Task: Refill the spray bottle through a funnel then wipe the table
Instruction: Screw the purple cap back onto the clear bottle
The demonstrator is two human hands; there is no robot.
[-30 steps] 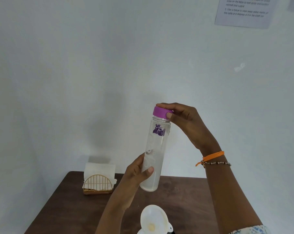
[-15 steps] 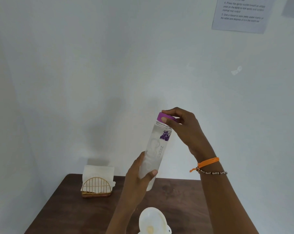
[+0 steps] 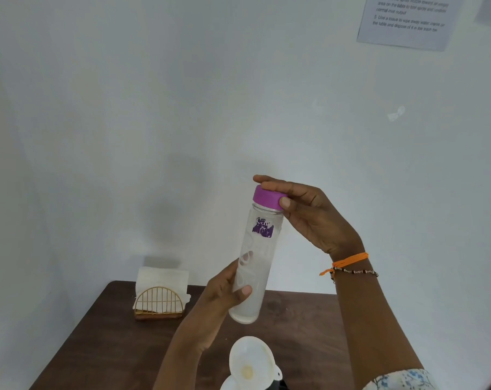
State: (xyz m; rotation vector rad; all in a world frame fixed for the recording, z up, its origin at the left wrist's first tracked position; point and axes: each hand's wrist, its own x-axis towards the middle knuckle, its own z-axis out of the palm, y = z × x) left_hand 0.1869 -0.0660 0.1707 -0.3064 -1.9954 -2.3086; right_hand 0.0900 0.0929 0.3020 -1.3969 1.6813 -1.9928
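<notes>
Two hands are in view, the left hand [image 3: 224, 296] and the right hand [image 3: 309, 212]. There is one clear bottle [image 3: 255, 266], and it carries one purple cap [image 3: 267, 197] and one purple label [image 3: 262, 228]. One white funnel [image 3: 251, 361] shows at the bottom edge. One brown table [image 3: 126, 347] is in the frame. One gold wire napkin holder [image 3: 158, 304] stands there with one stack of white napkins [image 3: 162, 277]. The right wrist has two bands: one orange thread [image 3: 348, 261] and one beaded bracelet [image 3: 354, 272]. One printed sheet [image 3: 407, 21] hangs on the wall.
</notes>
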